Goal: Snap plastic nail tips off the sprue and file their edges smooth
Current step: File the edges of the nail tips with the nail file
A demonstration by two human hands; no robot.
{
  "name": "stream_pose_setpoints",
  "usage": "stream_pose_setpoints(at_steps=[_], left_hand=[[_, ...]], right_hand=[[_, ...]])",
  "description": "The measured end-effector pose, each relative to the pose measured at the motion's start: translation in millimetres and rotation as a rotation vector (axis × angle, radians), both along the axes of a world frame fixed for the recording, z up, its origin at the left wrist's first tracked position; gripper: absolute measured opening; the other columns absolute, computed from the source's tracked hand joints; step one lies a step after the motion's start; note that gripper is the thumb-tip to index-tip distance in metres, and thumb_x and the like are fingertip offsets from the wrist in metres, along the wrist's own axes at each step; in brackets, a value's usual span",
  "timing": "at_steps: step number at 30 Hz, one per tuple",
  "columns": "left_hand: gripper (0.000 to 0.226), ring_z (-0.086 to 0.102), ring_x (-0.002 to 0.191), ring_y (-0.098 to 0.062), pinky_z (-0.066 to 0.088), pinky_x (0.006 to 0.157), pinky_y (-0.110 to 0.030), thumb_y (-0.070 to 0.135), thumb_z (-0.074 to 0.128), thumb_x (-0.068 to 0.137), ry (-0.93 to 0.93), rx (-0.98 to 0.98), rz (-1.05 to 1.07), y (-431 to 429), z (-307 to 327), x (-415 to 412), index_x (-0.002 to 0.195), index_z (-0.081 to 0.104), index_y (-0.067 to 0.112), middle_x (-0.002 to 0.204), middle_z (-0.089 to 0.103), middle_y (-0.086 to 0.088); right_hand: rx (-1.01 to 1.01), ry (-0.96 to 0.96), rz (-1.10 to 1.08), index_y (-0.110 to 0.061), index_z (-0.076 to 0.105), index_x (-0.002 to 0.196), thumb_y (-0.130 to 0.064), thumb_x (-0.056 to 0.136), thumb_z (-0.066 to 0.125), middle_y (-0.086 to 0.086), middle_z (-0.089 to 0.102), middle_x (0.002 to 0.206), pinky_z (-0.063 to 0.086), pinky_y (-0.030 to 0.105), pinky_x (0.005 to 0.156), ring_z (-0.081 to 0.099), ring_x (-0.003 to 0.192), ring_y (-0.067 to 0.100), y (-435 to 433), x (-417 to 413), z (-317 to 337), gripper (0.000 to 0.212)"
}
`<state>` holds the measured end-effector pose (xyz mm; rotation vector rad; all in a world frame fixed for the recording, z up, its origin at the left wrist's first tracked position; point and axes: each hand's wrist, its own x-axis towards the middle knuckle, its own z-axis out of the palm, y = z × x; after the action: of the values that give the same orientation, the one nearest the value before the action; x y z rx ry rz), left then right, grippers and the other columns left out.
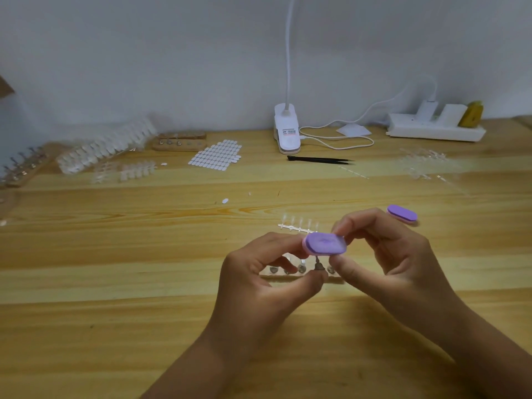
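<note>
My right hand (383, 254) pinches a purple file block (325, 243) by its right end and holds it flat above the table. My left hand (259, 277) pinches a small metal nail stand (318, 266) just under the block, and its forefinger touches the block's left end. Any nail tip on the stand is hidden by the block. A clear sprue (299, 224) with several tips lies on the table just behind my hands. Under them sits a wooden base (285, 272) with more metal stands. A second purple file block (402, 214) lies to the right.
At the back are a white clip lamp (286, 131), black tweezers (319, 160), a power strip (434, 128) and a sheet of white tabs (216, 155). Piles of full sprues (106, 148) lie back left, bare sprues (426, 165) back right.
</note>
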<state>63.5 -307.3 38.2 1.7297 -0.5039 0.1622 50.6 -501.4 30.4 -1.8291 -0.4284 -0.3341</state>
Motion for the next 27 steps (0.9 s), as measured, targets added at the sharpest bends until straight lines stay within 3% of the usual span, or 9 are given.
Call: stream_pose_setpoints(at_steps=[3, 5, 7, 10, 15, 22, 27], left_hand=[[0.035, 0.067, 0.088, -0.014, 0.053, 0.071, -0.026, 0.011, 0.081, 0.069, 0.003, 0.011, 0.011, 0.3, -0.3, -0.2, 0.1, 0.076, 0.026, 0.097, 0.074, 0.011], [0.035, 0.067, 0.09, -0.015, 0.053, 0.07, -0.024, 0.01, 0.081, 0.07, -0.029, 0.039, 0.025, 0.5, -0.3, -0.3, 0.102, 0.076, 0.024, 0.097, 0.074, 0.011], [0.036, 0.067, 0.091, -0.014, 0.051, 0.07, -0.019, 0.007, 0.082, 0.07, -0.072, 0.078, 0.04, 0.0, -0.7, -0.6, 0.102, 0.076, 0.023, 0.096, 0.073, 0.012], [0.035, 0.065, 0.086, -0.008, 0.046, 0.069, -0.013, 0.008, 0.081, 0.068, -0.11, 0.111, 0.087, -0.2, -2.1, -0.3, 0.1, 0.077, 0.022, 0.093, 0.073, 0.012], [0.03, 0.065, 0.085, -0.011, 0.047, 0.064, -0.02, 0.011, 0.08, 0.069, -0.176, 0.17, 0.131, -1.0, -2.3, -0.4, 0.097, 0.077, 0.022, 0.091, 0.073, 0.011], [0.034, 0.068, 0.09, -0.007, 0.045, 0.076, -0.013, 0.01, 0.083, 0.066, -0.156, 0.164, 0.123, 0.4, 0.0, -0.6, 0.097, 0.077, 0.022, 0.092, 0.073, 0.015], [0.036, 0.067, 0.087, -0.007, 0.04, 0.074, -0.007, 0.003, 0.087, 0.064, -0.099, 0.143, 0.125, 0.7, -1.4, 0.8, 0.094, 0.078, 0.021, 0.089, 0.074, 0.012]], right_hand=[[-0.185, -0.167, -0.05, -0.03, 0.063, 0.118, -0.025, 0.086, 0.069, -0.011, 0.068, 0.105, 0.054, 0.03, 0.085, 0.066, 0.1, 0.018, 1.5, 0.7, 1.6, 0.034], [-0.304, -0.277, -0.067, -0.023, 0.061, 0.125, -0.017, 0.089, 0.071, -0.01, 0.068, 0.112, 0.051, 0.022, 0.088, 0.065, 0.105, 0.011, 2.5, 1.2, 1.7, 0.038], [-0.369, -0.33, -0.106, -0.016, 0.065, 0.122, -0.008, 0.087, 0.07, -0.002, 0.068, 0.116, 0.053, 0.026, 0.092, 0.065, 0.11, 0.012, 4.1, 0.4, 0.2, 0.036], [-0.452, -0.408, -0.19, -0.008, 0.069, 0.12, -0.013, 0.09, 0.064, 0.005, 0.068, 0.116, 0.053, 0.029, 0.092, 0.066, 0.108, 0.019, 9.4, -2.5, -3.6, 0.031], [-0.495, -0.491, -0.253, -0.005, 0.07, 0.118, -0.016, 0.09, 0.068, 0.008, 0.068, 0.111, 0.051, 0.03, 0.087, 0.065, 0.097, 0.023, 12.4, -3.7, -5.6, 0.03], [-0.652, -0.542, -0.182, -0.002, 0.068, 0.122, -0.004, 0.093, 0.065, 0.014, 0.068, 0.113, 0.053, 0.032, 0.088, 0.065, 0.103, 0.026, 4.2, -0.1, -9.0, 0.029], [-0.51, -0.447, -0.236, -0.004, 0.064, 0.122, -0.014, 0.096, 0.054, 0.011, 0.066, 0.114, 0.052, 0.032, 0.088, 0.063, 0.104, 0.021, 4.1, 3.1, -7.5, 0.03]])
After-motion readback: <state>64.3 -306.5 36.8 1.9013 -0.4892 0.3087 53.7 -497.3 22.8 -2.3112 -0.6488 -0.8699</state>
